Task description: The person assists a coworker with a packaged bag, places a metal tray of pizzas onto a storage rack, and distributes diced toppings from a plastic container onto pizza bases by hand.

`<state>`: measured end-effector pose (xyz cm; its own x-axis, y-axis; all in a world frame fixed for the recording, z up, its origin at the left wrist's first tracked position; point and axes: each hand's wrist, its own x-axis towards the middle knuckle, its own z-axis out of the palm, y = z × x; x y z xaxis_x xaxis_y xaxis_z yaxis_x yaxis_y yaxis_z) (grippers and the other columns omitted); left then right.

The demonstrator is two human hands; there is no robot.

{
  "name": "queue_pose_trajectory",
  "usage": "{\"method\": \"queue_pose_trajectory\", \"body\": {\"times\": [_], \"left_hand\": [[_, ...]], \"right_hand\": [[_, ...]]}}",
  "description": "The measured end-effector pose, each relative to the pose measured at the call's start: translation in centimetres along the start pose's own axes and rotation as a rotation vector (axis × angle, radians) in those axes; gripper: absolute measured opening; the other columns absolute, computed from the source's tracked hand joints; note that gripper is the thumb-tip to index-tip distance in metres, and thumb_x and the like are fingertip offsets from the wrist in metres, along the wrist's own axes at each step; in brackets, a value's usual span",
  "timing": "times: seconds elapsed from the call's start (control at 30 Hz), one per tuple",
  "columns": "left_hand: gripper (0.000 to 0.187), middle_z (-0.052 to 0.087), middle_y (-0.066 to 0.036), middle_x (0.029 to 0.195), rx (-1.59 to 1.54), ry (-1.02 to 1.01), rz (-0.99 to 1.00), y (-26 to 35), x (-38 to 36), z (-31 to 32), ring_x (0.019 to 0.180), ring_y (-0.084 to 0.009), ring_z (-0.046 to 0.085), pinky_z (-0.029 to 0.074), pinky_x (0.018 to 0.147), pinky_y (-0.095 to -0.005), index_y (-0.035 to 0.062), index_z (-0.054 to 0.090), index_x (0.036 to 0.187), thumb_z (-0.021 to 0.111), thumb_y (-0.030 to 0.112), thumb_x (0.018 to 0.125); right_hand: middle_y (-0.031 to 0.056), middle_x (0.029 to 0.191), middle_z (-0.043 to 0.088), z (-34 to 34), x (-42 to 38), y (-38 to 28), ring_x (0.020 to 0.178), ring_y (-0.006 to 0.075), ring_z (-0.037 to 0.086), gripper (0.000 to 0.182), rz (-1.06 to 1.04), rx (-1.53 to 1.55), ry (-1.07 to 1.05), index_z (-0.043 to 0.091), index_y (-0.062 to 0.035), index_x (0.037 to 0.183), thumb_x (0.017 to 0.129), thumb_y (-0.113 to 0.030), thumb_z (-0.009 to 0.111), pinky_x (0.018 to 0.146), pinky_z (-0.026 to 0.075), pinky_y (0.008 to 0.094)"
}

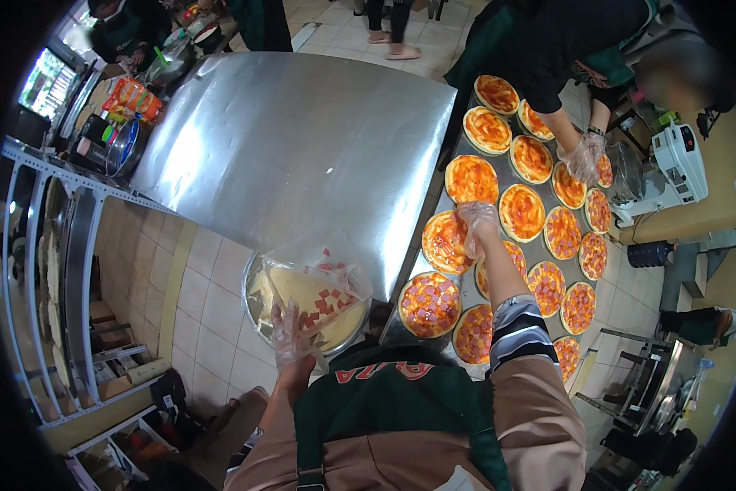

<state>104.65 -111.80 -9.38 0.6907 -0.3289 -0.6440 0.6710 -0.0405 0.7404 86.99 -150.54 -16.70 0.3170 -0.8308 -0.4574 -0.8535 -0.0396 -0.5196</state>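
Note:
My left hand (291, 337), in a clear plastic glove, grips the lower side of a clear plastic bag (351, 280) holding diced ham (328, 304). The bag lies over a wide metal bowl (253, 315) of pale shredded or grated food, probably cheese. My right hand (477, 227), also gloved, is just above the right side of a sauced pizza (443, 244). Its fingers are bunched and point down, and what they hold, if anything, is hidden. Nearer me, another pizza (430, 305) is covered with ham pieces.
Several round pizzas, some with sauce only, fill the metal trays (458, 286). Across them, a co-worker's gloved hands (582, 158) reach over the pizzas. A steel table (302, 139) stands ahead, a metal rack (65, 286) at left, and a white machine (677, 168) at right.

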Motion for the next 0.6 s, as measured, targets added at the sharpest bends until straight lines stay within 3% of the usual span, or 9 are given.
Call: {"method": "queue_pose_trajectory", "body": {"times": [0.1, 0.17, 0.2, 0.27, 0.4, 0.47, 0.6], "left_hand": [[0.058, 0.041, -0.002, 0.1, -0.039, 0.032, -0.039, -0.3, 0.2, -0.3, 0.087, -0.017, 0.044, 0.043, 0.066, -0.0349, 0.027, 0.022, 0.127, 0.056, 0.033, 0.08], [0.059, 0.039, -0.003, 0.105, -0.055, -0.066, 0.029, 0.5, -0.7, 0.0, 0.092, -0.0184, 0.043, 0.044, 0.07, -0.0354, 0.0272, 0.021, 0.127, 0.055, 0.033, 0.08], [0.059, 0.039, -0.003, 0.105, -0.056, -0.066, 0.027, 0.6, -0.8, 0.1, 0.092, -0.0184, 0.043, 0.044, 0.07, -0.0354, 0.0272, 0.021, 0.127, 0.055, 0.033, 0.08], [0.058, 0.037, -0.004, 0.111, -0.035, -0.045, 0.01, 1.0, -0.6, 0.3, 0.099, -0.02, 0.042, 0.044, 0.074, -0.0362, 0.0265, 0.02, 0.128, 0.054, 0.032, 0.081], [0.058, 0.035, -0.005, 0.116, 0.157, -0.119, 0.124, 0.8, -0.5, -0.8, 0.104, -0.0212, 0.039, 0.043, 0.078, -0.0367, 0.0259, 0.018, 0.129, 0.053, 0.032, 0.082], [0.059, 0.034, -0.006, 0.119, -0.054, -0.064, 0.007, 1.6, -1.2, -0.6, 0.107, -0.022, 0.038, 0.043, 0.081, -0.0372, 0.0249, 0.017, 0.13, 0.051, 0.031, 0.083], [0.059, 0.032, -0.006, 0.122, 0.072, -0.126, 0.044, 1.6, -1.5, -1.4, 0.112, -0.0238, 0.036, 0.042, 0.084, -0.0387, 0.025, 0.015, 0.13, 0.05, 0.033, 0.083]], "right_hand": [[0.006, 0.067, 0.059, -0.3, 0.0, 0.1, 0.062, 0.0177, 0.055, 0.015, -0.04, -0.038, 0.058, 0.059, -0.0083, 0.069, 0.068, -0.021, 0.051, 0.056, 0.042, 0.0294], [0.0064, 0.066, 0.058, -0.5, 0.4, 0.1, 0.06, 0.018, 0.054, 0.015, -0.083, 0.065, -0.141, 0.059, -0.0075, 0.069, 0.069, -0.02, 0.051, 0.056, 0.042, 0.03], [0.0064, 0.066, 0.058, -0.4, 0.3, -0.3, 0.06, 0.018, 0.054, 0.015, -0.081, 0.063, -0.14, 0.059, -0.0075, 0.069, 0.069, -0.02, 0.051, 0.056, 0.042, 0.03], [0.0062, 0.067, 0.058, 0.2, 0.3, -1.4, 0.061, 0.0185, 0.055, 0.016, -0.39, -0.437, -0.092, 0.059, -0.0071, 0.069, 0.068, -0.021, 0.052, 0.056, 0.042, 0.0304], [0.0083, 0.073, 0.063, 1.2, -0.9, -3.1, 0.067, 0.0177, 0.06, 0.015, -0.36, -0.185, -0.041, 0.061, -0.0055, 0.071, 0.07, -0.02, 0.055, 0.059, 0.045, 0.0296], [0.0085, 0.07, 0.062, 1.3, -1.8, -4.8, 0.064, 0.0177, 0.06, 0.012, -0.082, -0.271, 0.145, 0.062, -0.0059, 0.073, 0.068, -0.016, 0.057, 0.059, 0.045, 0.0293], [0.0102, 0.067, 0.058, 1.8, -1.5, -3.6, 0.063, 0.0218, 0.056, 0.008, -0.041, -0.035, 0.099, 0.058, -0.0036, 0.073, 0.071, -0.011, 0.054, 0.055, 0.042, 0.032]]}}
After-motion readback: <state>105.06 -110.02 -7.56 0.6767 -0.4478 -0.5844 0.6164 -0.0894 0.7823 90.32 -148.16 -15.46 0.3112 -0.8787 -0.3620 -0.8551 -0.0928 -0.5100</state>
